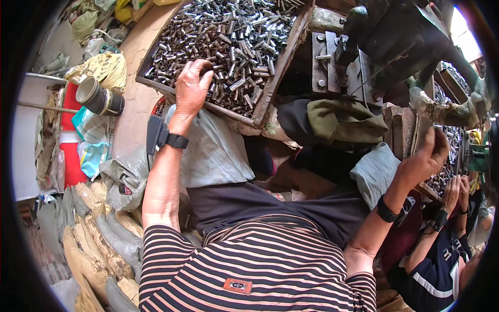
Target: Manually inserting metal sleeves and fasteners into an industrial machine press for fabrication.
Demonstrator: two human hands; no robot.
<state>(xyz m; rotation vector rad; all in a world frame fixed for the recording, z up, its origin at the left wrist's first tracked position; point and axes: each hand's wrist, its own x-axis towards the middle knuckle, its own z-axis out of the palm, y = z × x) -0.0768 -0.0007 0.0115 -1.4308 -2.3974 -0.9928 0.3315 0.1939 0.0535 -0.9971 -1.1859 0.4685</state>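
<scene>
L hand is down in the tray, fingers curled over a clump of tubes. Looks like it's gathering a few under the fingertips; how many it actually pinches, can't tell, since the knuckles hide the pads. The tray is wood, heaped with short metal tubes, and it runs up and away from the grip toward the machine.

R hand is up by the machine side, fingers closed round a dark edge or part. What exactly, can't tell.

Handling, as I judge it: tubes are stiff, hard and smooth, prob. oily, so slippery. Each one is light, a handful weighty. They roll and nest, so scoop from below the fingers or pinch one across its middle, not at the ends. Cut rims may be sharp.

A second person's hands work just below and outboard of the R hand.
</scene>
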